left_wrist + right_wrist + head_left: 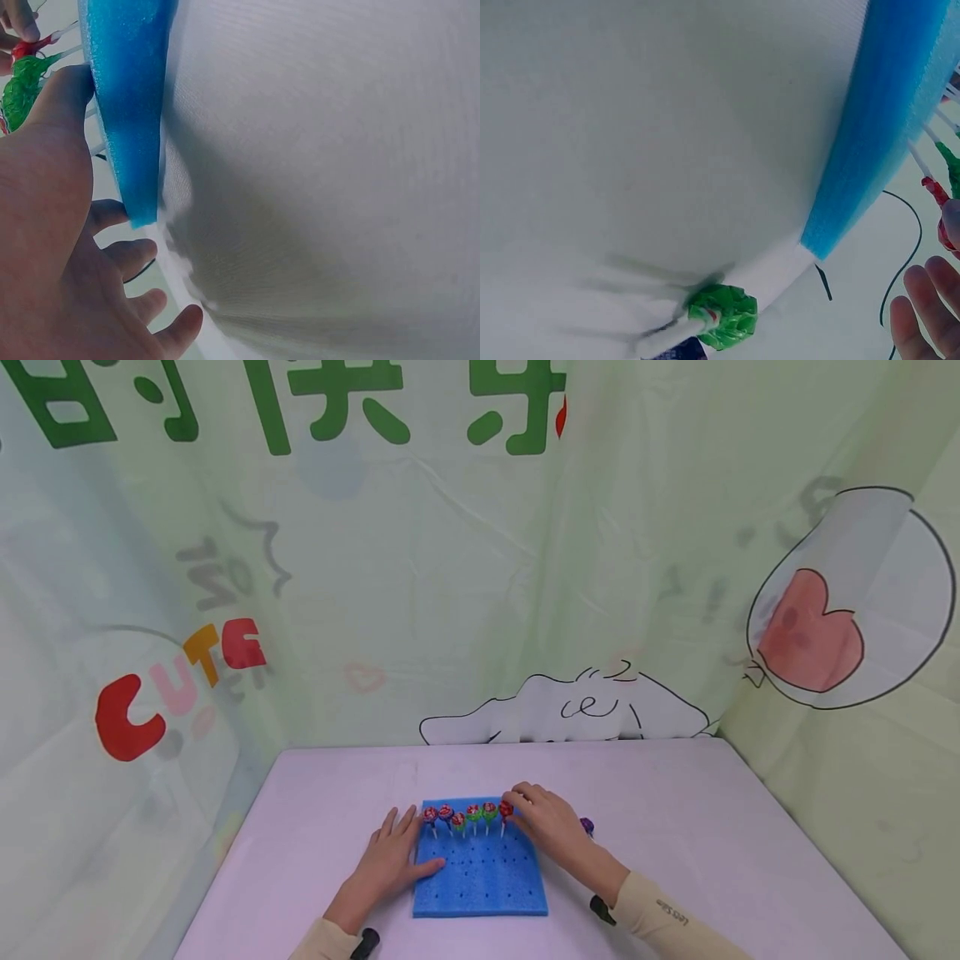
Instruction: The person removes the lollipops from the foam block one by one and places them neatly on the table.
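Observation:
A blue foam board point(480, 902) with rows of small holes lies on the table. Along its far edge several wrapped lollipops point(473, 812) stand on their sticks, some purple and red, others green and red. My right hand point(553, 825) pinches the red lollipop point(506, 809) at the right end of this row, its white stick down at the board. My left hand point(392, 857) rests on the board's left edge, thumb over the top and fingers spread; in the left wrist view the fingers point(133, 259) extend past the board's corner.
A purple lollipop point(587, 825) lies right of the board, partly behind my right arm. The right wrist view shows a green lollipop point(727, 316) on the table beside a dark purple wrapper point(681, 351). A printed curtain point(465, 568) hangs behind the table point(337, 781).

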Demonstrator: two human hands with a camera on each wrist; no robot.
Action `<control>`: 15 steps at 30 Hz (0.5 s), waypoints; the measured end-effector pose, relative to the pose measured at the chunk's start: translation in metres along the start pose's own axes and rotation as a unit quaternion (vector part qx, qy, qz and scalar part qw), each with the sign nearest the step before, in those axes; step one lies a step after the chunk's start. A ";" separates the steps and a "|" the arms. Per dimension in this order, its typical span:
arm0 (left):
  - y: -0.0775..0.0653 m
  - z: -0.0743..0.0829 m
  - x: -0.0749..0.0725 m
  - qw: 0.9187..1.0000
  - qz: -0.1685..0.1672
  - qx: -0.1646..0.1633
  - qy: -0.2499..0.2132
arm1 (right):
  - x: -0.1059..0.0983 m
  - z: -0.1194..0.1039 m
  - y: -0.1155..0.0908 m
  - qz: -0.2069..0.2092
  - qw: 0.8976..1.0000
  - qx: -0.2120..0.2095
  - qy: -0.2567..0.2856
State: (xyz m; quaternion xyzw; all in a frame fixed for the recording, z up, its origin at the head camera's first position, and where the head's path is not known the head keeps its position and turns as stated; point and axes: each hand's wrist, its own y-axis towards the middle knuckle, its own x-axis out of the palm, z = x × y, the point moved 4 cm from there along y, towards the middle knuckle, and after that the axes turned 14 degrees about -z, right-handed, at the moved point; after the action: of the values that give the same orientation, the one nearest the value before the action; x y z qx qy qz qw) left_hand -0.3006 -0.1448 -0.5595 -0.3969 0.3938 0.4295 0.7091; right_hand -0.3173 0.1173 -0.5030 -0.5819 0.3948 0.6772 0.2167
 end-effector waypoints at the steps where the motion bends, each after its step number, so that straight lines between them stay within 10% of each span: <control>1: 0.000 -0.001 0.001 1.000 -0.001 -0.001 0.000 | -0.001 0.000 0.000 0.002 1.000 0.000 0.000; 15: 0.000 -0.001 -0.001 1.000 0.000 0.001 0.006 | -0.011 0.006 0.002 0.023 1.000 -0.008 -0.012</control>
State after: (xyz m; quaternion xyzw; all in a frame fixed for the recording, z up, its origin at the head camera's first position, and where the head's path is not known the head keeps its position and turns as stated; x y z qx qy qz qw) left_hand -0.3012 -0.1455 -0.5590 -0.3986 0.3988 0.4270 0.7069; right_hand -0.3199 0.1222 -0.4913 -0.5662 0.3998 0.6923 0.2010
